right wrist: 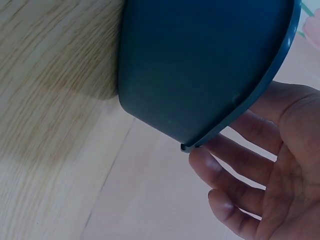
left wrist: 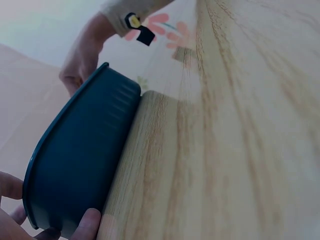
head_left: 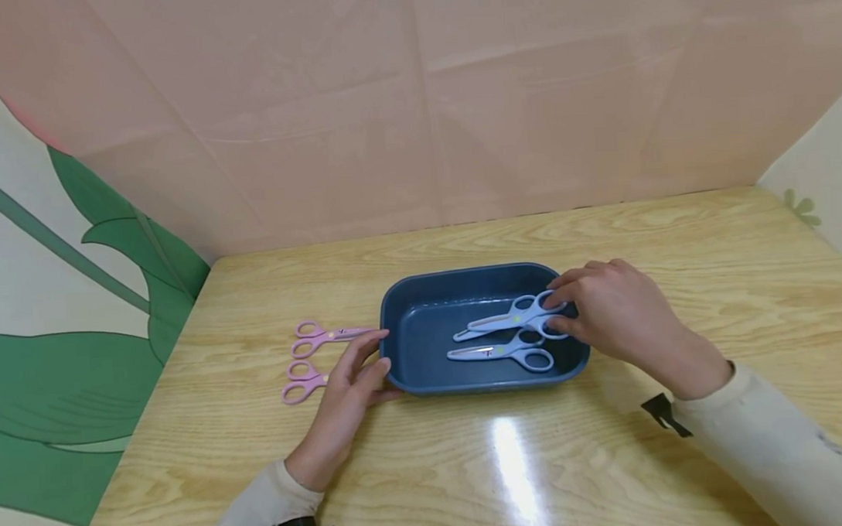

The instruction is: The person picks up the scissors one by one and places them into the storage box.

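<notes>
A dark blue plastic tray (head_left: 425, 387) stands on the table. At its right end my right hand (head_left: 607, 314) pinches the handles of light blue scissors (head_left: 517, 320), blades pointing left over the tray. Partly beneath them lies another pair of light blue scissors (head_left: 465, 335). A third light blue pair (head_left: 504, 352) lies nearer the front of the tray. My left hand (head_left: 349, 389) holds the tray's left end, fingers and thumb against its rim and outer wall. In the right wrist view the tray's wall (right wrist: 200, 65) hides the scissors, and my right fingers (right wrist: 240, 195) reach over its rim.
Two pink scissors, an upper pair (head_left: 312, 340) and a lower pair (head_left: 303, 381), lie left of the tray; my left hand partly covers the lower one. The wood-grain table (head_left: 435, 479) ends at a pink covered wall (head_left: 416, 124) behind. A leaf-patterned surface (head_left: 70, 383) borders the left.
</notes>
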The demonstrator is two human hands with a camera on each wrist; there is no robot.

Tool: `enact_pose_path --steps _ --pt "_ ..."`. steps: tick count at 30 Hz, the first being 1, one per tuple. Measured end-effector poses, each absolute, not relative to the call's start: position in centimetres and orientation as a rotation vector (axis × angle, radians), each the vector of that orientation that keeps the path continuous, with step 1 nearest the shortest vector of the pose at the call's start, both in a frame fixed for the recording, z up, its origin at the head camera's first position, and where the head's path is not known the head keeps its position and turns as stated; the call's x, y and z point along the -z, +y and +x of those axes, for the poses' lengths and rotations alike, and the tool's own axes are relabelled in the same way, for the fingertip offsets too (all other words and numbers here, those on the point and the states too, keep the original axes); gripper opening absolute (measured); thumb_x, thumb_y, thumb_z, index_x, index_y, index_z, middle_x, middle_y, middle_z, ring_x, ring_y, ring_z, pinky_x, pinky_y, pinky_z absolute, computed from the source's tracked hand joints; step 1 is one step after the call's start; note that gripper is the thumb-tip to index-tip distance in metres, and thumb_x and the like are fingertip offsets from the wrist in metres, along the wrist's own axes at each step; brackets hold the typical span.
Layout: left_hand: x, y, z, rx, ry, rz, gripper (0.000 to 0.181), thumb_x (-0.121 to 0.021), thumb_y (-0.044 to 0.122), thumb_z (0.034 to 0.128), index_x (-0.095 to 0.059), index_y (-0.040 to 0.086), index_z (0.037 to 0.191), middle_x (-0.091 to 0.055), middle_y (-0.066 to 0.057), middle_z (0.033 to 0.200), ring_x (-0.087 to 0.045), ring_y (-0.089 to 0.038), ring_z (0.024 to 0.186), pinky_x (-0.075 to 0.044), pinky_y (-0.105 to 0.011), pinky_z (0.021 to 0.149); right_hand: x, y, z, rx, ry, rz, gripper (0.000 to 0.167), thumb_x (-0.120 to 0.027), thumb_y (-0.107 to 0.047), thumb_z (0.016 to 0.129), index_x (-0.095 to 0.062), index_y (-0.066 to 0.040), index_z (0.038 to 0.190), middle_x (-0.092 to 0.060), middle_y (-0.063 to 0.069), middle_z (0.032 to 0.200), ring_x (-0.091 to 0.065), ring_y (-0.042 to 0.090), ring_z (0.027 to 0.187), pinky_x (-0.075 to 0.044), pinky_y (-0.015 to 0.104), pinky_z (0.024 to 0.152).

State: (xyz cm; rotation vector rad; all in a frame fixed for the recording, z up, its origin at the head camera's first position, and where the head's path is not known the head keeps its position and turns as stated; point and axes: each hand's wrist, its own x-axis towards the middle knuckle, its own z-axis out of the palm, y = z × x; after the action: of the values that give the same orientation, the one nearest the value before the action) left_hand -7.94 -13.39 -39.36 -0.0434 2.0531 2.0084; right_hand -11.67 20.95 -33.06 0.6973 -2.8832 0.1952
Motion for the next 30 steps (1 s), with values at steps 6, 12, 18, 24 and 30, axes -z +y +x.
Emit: enact_pose_path --steps 6,12,18,24,30 --pt "39.31 -13.38 -7.92 -2.003 2.054 -0.052 0.043 -0.052 0.014 0.1029 -0.047 0.016 0.145 -0.041 -0.006 0.155 -0.063 -0.030 0.113 -0.061 -0.042 0.086 33.18 20.89 -11.67 -0.197 -2.896 0.678 0.018 -0.086 -0.029 0.076 -0.081 -0.020 0.091 -0.076 0.006 0.108 -0.069 0.031 0.095 -0.054 0.054 0.082" --pt "39.28 -13.35 -7.94 -2.008 2.050 -0.058 0.042 -0.052 0.013 0.1029 -0.047 0.016 0.145 -0.041 -0.006 0.155 -0.063 -0.030 0.113 -0.061 -0.043 0.086 33.29 20.83 -11.72 -0.192 -2.915 0.662 0.020 -0.086 -0.029 0.076 -0.081 -0.019 0.092 -0.076 0.007 0.108 -0.069 0.032 0.096 -0.054 0.054 0.083" --pt "39.26 -13.39 -7.90 -2.007 2.055 -0.042 0.043 -0.053 0.016 0.1028 -0.047 0.016 0.145 -0.041 -0.006 0.155 -0.062 -0.031 0.115 -0.061 -0.042 0.087 33.34 20.75 -11.72 -0.185 -2.942 0.646 0.021 -0.086 -0.029 0.076 -0.081 -0.018 0.093 -0.075 0.008 0.110 -0.069 0.032 0.098 -0.053 0.053 0.083" --pt "39.20 -13.36 -7.89 -2.014 2.051 -0.047 0.043 -0.053 0.014 0.1027 -0.047 0.016 0.145 -0.041 -0.005 0.155 -0.062 -0.031 0.115 -0.061 -0.042 0.086 33.39 20.71 -11.71 -0.188 -2.966 0.637 0.021 -0.085 -0.029 0.077 -0.081 -0.018 0.095 -0.075 0.007 0.112 -0.068 0.032 0.100 -0.053 0.052 0.084" --pt "39.22 -13.34 -7.89 -2.018 2.057 -0.038 0.043 -0.053 0.014 0.1025 -0.047 0.013 0.145 -0.041 -0.008 0.155 -0.063 -0.030 0.112 -0.061 -0.042 0.085 33.53 20.66 -11.78 -0.201 -2.976 0.642 0.022 -0.085 -0.027 0.077 -0.081 -0.018 0.097 -0.075 0.008 0.112 -0.068 0.032 0.101 -0.053 0.052 0.083"
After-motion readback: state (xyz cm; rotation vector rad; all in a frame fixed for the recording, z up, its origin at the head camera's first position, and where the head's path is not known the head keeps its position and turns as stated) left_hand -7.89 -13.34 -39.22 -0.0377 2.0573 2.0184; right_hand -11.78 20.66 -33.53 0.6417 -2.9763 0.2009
